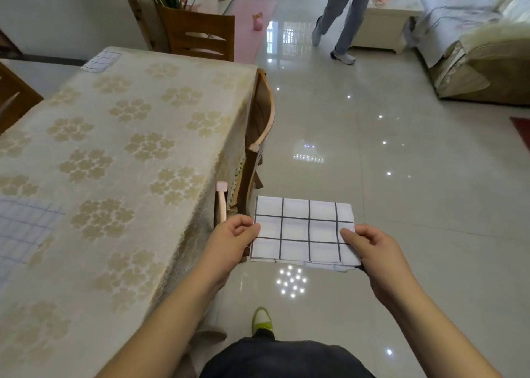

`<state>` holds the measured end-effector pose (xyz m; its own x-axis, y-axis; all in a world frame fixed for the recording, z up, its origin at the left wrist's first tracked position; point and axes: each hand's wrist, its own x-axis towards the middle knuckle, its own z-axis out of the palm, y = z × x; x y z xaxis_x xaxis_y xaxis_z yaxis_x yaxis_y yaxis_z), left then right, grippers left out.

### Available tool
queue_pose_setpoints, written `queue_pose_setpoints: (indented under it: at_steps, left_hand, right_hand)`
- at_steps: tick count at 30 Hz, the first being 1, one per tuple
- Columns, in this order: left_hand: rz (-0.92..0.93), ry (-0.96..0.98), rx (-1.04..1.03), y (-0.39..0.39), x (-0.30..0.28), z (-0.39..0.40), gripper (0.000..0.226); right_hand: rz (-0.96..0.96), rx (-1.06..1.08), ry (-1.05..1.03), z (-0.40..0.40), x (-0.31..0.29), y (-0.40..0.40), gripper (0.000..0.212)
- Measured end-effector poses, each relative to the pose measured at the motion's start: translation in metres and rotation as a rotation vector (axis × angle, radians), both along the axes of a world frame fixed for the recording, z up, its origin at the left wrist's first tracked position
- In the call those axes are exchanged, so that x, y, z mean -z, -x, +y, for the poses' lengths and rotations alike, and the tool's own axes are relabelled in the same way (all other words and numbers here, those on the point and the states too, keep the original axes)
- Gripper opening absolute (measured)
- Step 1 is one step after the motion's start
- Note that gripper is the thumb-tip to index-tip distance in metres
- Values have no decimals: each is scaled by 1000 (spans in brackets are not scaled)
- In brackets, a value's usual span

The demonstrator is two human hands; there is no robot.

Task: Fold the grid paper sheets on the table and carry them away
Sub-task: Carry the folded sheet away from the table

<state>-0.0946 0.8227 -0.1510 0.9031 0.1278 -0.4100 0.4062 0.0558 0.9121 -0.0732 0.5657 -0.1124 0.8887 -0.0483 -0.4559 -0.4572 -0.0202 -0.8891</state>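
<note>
hands (229, 240) (372, 248) pinch folded grid sheet (304, 231) (soft, rectangular) over glossy floor (401, 176).

You've got no readable text, labels, brands or numbers anywhere in this view. The folded sheet (304, 232) carries only a dark grid of lines, no writing. The two sheets on the tabletop (137, 136) show faint grid lines only. Tablecloth has a flower pattern, no lettering. Objects far back are too blurred to read.
</note>
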Motion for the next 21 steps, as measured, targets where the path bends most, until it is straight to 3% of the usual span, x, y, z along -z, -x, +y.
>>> queue_pose_setpoints:
  at_steps: [9,13,17,21]
  left_hand:
    - [-52,-94,92,-90,-11,16,30]
    - [-64,-86,106,-130,-15,0,13]
    - [-29,-105,109,-173,-11,-25,21]
    - [-44,-162,107,-222,-8,-56,10]
  right_hand:
    - [-64,107,-26,21,-3,-62,6]
    - [-61,130,-14,8,-2,-97,5]
    - [-73,130,5,-15,4,-139,6]
    - [-85,123,-6,-43,16,-187,7]
